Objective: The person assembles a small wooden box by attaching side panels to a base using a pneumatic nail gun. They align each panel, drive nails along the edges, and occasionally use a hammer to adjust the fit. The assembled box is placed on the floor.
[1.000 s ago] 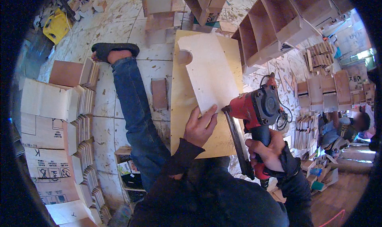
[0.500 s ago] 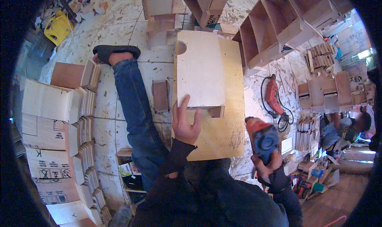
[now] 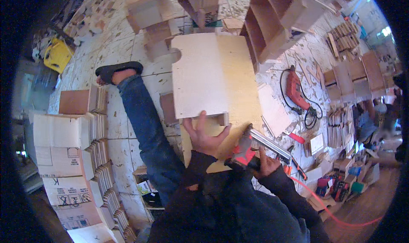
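Observation:
A shallow wooden box with a pale top panel and a half-round notch at its far left corner lies on a yellowish board. At its near end, which shows an opening, my left hand rests with fingers spread; one fingertip is on the panel's edge and the thumb points right. My right hand grips a red and black nail gun with a long silver magazine. The gun sits over the board's near right corner, apart from the box. Its handle is partly hidden by my fingers.
Stacked wooden parts line the left side. A red corded drill lies on the tiled floor to the right, below a compartmented wooden cabinet. A red hose trails away at lower right. My outstretched leg flanks the board.
My right hand has brought the tool leftward to the board and turned it, so its silver magazine now shows. My left hand stays at the box's near end, thumb spread wider. The view has shifted.

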Demonstrator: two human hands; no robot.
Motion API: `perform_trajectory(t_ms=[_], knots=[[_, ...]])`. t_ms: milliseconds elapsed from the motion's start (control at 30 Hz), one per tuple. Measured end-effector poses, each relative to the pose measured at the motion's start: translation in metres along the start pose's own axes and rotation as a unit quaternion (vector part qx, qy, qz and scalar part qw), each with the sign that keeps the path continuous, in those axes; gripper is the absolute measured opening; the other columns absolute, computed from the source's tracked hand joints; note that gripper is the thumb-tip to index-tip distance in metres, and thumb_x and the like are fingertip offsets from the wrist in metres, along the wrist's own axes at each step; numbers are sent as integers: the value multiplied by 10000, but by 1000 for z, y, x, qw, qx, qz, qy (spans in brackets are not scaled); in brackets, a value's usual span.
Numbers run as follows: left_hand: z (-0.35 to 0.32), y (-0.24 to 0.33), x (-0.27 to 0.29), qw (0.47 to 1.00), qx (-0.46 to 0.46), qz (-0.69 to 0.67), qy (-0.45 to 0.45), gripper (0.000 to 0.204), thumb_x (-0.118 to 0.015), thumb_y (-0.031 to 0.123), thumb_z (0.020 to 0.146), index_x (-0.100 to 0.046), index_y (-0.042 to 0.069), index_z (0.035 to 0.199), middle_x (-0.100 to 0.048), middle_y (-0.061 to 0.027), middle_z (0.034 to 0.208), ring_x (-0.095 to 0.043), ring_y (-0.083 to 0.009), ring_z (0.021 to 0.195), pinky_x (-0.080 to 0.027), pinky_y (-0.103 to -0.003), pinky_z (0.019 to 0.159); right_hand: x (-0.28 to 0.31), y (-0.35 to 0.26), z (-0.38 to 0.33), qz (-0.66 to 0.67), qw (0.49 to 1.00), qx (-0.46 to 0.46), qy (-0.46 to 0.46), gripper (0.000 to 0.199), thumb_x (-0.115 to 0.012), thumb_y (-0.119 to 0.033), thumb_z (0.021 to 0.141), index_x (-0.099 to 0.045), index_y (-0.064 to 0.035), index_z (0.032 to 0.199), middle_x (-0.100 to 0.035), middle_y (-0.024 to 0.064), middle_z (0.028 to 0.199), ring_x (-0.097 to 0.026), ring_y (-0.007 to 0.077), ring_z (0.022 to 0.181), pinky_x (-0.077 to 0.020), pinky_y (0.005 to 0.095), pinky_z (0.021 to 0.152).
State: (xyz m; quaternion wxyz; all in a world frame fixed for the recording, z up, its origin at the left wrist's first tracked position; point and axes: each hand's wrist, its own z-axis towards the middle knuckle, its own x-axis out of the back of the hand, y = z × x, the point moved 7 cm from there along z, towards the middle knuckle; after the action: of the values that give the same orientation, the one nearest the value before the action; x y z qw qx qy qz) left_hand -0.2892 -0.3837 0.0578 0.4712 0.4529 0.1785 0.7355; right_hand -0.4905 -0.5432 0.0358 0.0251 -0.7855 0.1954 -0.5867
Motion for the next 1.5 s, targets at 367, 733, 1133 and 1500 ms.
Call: perform_trajectory(t_ms=[367, 733, 1133, 1500], knots=[[10, -6, 30, 999, -17, 10, -40, 915, -900, 277, 565, -391, 47, 1290, -349, -268, 1335, -351, -429, 1256, -310, -519, 1049, -28, -32, -3, -101, 972, 161, 137, 816, -612, -444, 810, -357, 113, 1349, -601, 145, 738, -598, 294, 609, -483, 410, 558], [-51, 72, -8, 978, 29, -26, -205, 571, -724, 225, 788, -458, -16, 1232, -434, -245, 1281, -399, -390, 1206, -326, -502, 1016, -42, -29, -4, -62, 980, 60, 180, 638, -505, -185, 797, -386, -41, 1407, -498, 136, 898, -535, 249, 630, -473, 378, 540], [-74, 32, -46, 935, 111, 46, -333, 420, -588, 258, 897, -557, -40, 1191, -545, -217, 1203, -450, -373, 1169, -341, -456, 1022, -36, -31, 0, 10, 983, 40, 176, 613, -531, -187, 772, -432, -2, 1348, -532, 137, 946, -539, 275, 818, -479, 381, 561], [-69, 49, -38, 951, 46, 114, -285, 369, -584, 243, 883, -573, -11, 1151, -561, -190, 1171, -465, -369, 1153, -342, -499, 1009, 1, 61, -40, 141, 918, -164, 333, 560, -671, -215, 812, -468, 11, 1284, -553, 197, 1110, -537, 385, 999, -439, 446, 875]])
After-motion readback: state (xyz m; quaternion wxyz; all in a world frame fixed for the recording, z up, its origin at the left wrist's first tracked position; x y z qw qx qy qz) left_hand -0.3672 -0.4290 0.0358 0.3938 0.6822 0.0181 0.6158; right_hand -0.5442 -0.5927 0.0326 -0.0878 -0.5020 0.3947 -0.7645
